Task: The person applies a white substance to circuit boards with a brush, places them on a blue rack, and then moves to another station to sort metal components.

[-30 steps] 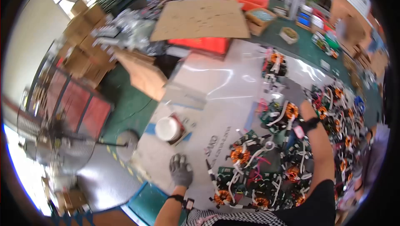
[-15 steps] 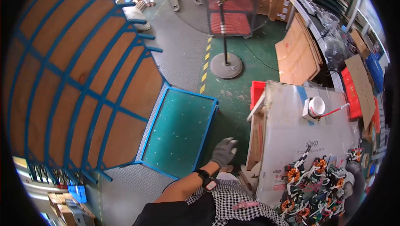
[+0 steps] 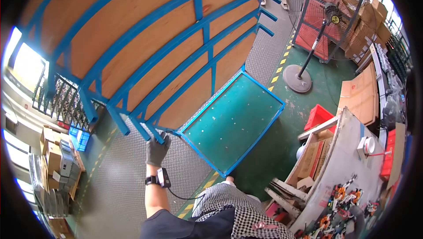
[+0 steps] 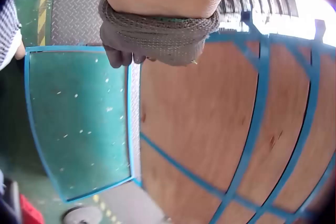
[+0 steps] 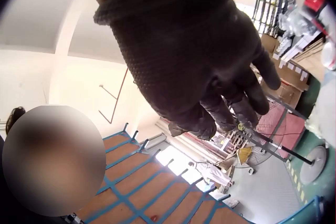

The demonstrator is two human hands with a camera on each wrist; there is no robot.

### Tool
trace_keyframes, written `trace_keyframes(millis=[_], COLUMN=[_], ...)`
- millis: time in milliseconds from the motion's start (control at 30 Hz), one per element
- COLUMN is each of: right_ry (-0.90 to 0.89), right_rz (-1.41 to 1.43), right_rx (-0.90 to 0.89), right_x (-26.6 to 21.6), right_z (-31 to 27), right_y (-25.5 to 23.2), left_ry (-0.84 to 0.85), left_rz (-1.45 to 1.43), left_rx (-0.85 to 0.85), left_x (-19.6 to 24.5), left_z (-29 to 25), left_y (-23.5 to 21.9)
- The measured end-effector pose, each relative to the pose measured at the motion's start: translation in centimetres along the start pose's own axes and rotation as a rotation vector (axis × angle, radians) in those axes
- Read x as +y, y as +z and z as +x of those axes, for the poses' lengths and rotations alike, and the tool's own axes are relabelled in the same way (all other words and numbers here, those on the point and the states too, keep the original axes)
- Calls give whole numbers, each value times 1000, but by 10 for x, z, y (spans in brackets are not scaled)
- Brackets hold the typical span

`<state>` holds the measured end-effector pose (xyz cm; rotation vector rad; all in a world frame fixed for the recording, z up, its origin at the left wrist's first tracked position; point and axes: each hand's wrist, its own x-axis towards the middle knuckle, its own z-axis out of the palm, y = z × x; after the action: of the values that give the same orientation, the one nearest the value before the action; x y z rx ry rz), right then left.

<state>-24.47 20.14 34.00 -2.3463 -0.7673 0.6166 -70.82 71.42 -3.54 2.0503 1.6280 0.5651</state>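
A tall blue metal rack (image 3: 205,23) with brown wooden shelves fills the upper left of the head view. My left hand (image 3: 157,151), in a grey glove, grips the end of one of its blue bars (image 3: 152,132). In the left wrist view the fingers (image 4: 125,58) curl down at the rack's edge, their tips partly hidden. A green panel with a blue rim (image 3: 233,122) joins the rack low down. My right hand (image 5: 194,61), in a dark glove, shows only in the right wrist view, fingers loosely bent and holding nothing.
A worktable (image 3: 348,151) stands at the right with wired coil assemblies (image 3: 339,199) and a white roll (image 3: 369,144). A floor fan (image 3: 297,78), a red bin (image 3: 318,116) and a wooden board (image 3: 359,91) stand beyond. Stacked boxes (image 3: 55,157) sit at left.
My view has swung left from the worktable to the rack. My left hand has gone from the tabletop, across the green panel, to the rack's bar. The right hand has left the coil assemblies.
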Motion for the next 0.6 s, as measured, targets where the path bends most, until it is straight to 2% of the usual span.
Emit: trace_keyframes(millis=[33,100,167,200,267,300,333,367,400,433,467,500,567,600], right_ry=[-32,-96,-272,-264,-307,-348,-349,-344,-411,-471,-532,-469,-584,-487], right_rz=[-40,-122,-142,-163,-193,-204,-223,-238,-256,-283,-326,-335,-344,-281], right_rx=[-10,-24,-39,-44,-61,-75,-66,-57,-55,-58,-70,-69,-34,-37], right_x=[-6,-9,-7,-9,-14,-14,-14,-13,-11,-8,-8,-10,-16,-16], right_z=[-8,-28,-54,-71,-96,-104,-114,-125,-132,-142,-154,-168,-181,-192], right_y=[6,16,31,39,57,67,77,88,100,108,112,120,129,133], left_ry=[17,-694,-526,-438,-426,-461,-537,-534,-579,-499,-390,-263,-255,-254], left_rz=[47,-1475,-1396,-1357,-1290,-1305,-1255,-1142,-1064,-773,-440,-110,-89,-75], left_rx=[1,7,74,111,104,60,30,-25,-75,-145,-343,-517,-645,-708], left_x=[9,9,-1,-1,2,-27,-2,10,35,3,-7,-8,-17,-23], left_z=[5,18,9,7,-26,-37,-67,-96,-124,-147,-171,-183,-197,-202], left_y=[-6,6,33,46,82,126,130,135,130,168,169,168,163,157])
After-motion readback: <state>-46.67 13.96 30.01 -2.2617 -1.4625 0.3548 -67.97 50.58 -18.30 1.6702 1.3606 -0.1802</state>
